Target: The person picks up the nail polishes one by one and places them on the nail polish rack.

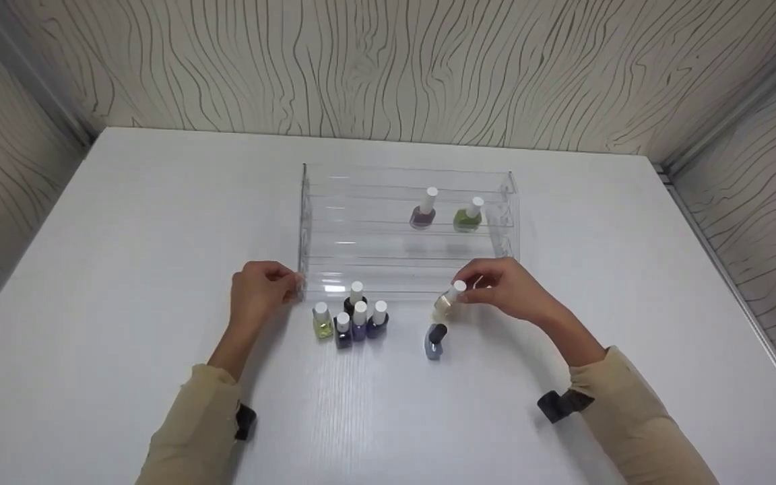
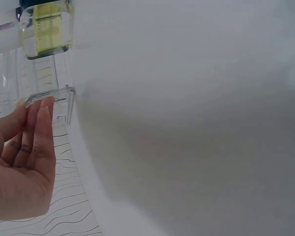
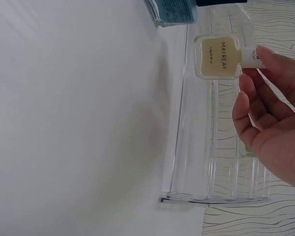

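A clear stepped rack (image 1: pixel 388 259) stands on the white table. My right hand (image 1: pixel 509 289) pinches the white cap of a cream nail polish bottle (image 3: pixel 219 56), held by the rack's front right. At the rack's front left corner, my left hand (image 1: pixel 260 293) pinches its clear edge (image 2: pixel 54 92) between thumb and fingers. Two bottles sit on an upper tier: a mauve one (image 1: pixel 422 217) and a green one (image 1: pixel 467 219). Just in front of the rack, a yellow bottle (image 1: pixel 322 323) stands beside several dark and purple bottles (image 1: pixel 359 329). A grey-blue bottle with a black cap (image 1: pixel 434 343) stands nearer me.
The white table (image 1: pixel 125 269) reaches back to a wall (image 1: pixel 361 67) patterned with wood-grain lines. Side panels (image 1: pixel 765 162) border it left and right. Black straps with small devices (image 1: pixel 556 405) are on both forearms.
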`<state>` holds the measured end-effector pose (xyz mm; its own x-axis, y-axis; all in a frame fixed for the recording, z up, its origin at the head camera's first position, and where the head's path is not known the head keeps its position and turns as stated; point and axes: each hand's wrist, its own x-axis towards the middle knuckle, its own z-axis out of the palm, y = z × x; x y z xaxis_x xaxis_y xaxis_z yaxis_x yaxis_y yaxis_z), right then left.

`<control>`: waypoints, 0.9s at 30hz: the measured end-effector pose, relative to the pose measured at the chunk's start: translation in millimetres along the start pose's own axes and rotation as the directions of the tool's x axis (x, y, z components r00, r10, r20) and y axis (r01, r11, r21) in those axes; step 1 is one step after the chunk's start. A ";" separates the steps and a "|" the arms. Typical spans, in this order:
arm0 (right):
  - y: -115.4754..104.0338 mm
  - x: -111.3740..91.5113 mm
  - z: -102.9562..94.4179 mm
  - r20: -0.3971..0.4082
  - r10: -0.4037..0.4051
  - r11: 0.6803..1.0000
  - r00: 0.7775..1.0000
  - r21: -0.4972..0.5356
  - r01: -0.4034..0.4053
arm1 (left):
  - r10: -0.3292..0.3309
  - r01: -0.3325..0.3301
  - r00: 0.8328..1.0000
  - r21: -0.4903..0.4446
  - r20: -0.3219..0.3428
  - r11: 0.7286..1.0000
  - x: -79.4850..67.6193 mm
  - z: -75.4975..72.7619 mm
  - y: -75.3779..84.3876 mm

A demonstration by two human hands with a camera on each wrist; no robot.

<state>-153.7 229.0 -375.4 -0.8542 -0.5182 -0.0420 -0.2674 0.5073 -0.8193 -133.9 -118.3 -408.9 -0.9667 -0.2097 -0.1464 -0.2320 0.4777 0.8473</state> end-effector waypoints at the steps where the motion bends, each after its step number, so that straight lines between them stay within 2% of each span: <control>1: -1.1 0.0 -1.4 -0.004 0.000 1.000 1.000 0.001 0.000 | 0.000 0.000 1.000 0.001 -0.001 1.000 -0.2 0.0 0.1; 13: -14.9 -1.4 -25.1 -0.089 0.043 0.998 0.995 -0.037 -0.046 | 0.008 -0.008 1.000 -0.011 0.004 1.000 -1.0 -0.4 -0.7; 17: -14.8 0.2 -32.1 -0.117 0.040 0.997 0.992 -0.054 -0.046 | 0.017 -0.017 1.000 -0.008 0.003 1.000 -1.8 -1.4 0.1; 27: -15.0 3.9 -47.7 -0.150 0.090 0.993 0.985 -0.060 -0.100 | 0.003 -0.003 1.000 -0.003 0.003 1.000 -2.7 -1.3 -0.2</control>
<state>-174.3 252.2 -336.0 -0.9319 -0.3616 -0.0290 -0.2074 0.5969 -0.7750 -131.1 -119.0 -408.0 -0.9679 -0.2051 -0.1454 -0.2284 0.4758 0.8494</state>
